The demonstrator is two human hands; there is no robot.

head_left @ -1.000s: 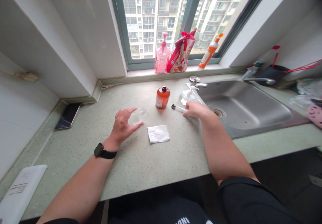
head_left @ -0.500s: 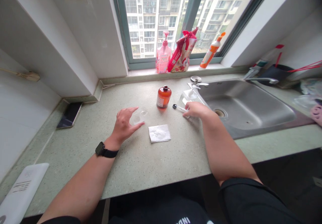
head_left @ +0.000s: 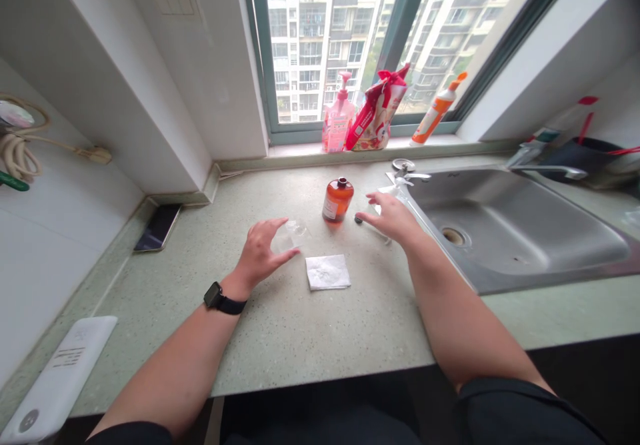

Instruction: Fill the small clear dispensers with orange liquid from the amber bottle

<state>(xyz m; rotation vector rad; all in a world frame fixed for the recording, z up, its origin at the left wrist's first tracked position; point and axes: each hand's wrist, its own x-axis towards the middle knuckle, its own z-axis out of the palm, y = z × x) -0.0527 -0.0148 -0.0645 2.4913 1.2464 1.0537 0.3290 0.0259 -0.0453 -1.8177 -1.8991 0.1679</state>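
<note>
While we are looking down from the head view, our left hand [head_left: 260,252] is sitting with its fingers and thumb around a see-through pot [head_left: 295,234], left of the middle of the worktop [head_left: 300,345]. We are not managing to tell if it is squeezing the pot or only resting there. Our right hand [head_left: 393,220] is staying loose, its thumb and fingers standing well apart, near the left edge of the sink [head_left: 520,225]. Just by that thumb, a small black cap [head_left: 358,219] is lying on the worktop, and a clear pump bottle [head_left: 393,190] is partly hiding behind the fingers. Between our hands, closer to the back edge, an orange bottle [head_left: 339,200] is standing upright. Nearer the front edge, a folded white tissue [head_left: 328,272] is lying flat. Near the back left corner a dark phone [head_left: 157,228] is lying, and a long white slab [head_left: 65,378] is lying by the front left corner.
</note>
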